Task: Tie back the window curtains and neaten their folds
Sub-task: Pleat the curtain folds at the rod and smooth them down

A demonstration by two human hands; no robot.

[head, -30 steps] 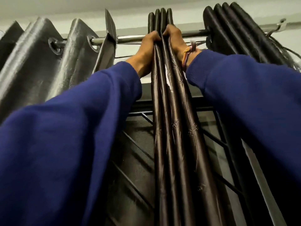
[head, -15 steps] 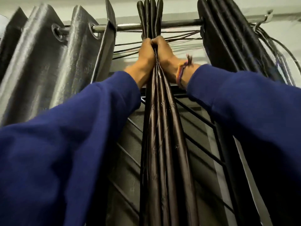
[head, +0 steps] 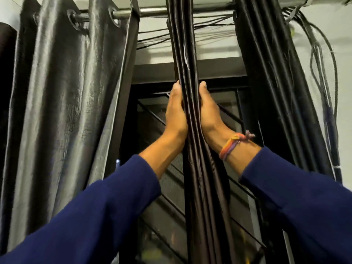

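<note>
Dark satin curtain point(head: 192, 149) bunched at frame centre, squeezed between left hand point(head: 176, 115) and right hand point(head: 208, 115), fingers hidden behind the folds. Slid lower than half a second ago, now well below the rod point(head: 152, 11).

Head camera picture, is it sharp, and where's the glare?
Head view: the hands and the middle curtain bundle are fairly sharp; sheen streaks the grey curtain; the sleeves blur near the edges; wide-angle bends the right-hand cables.
</note>
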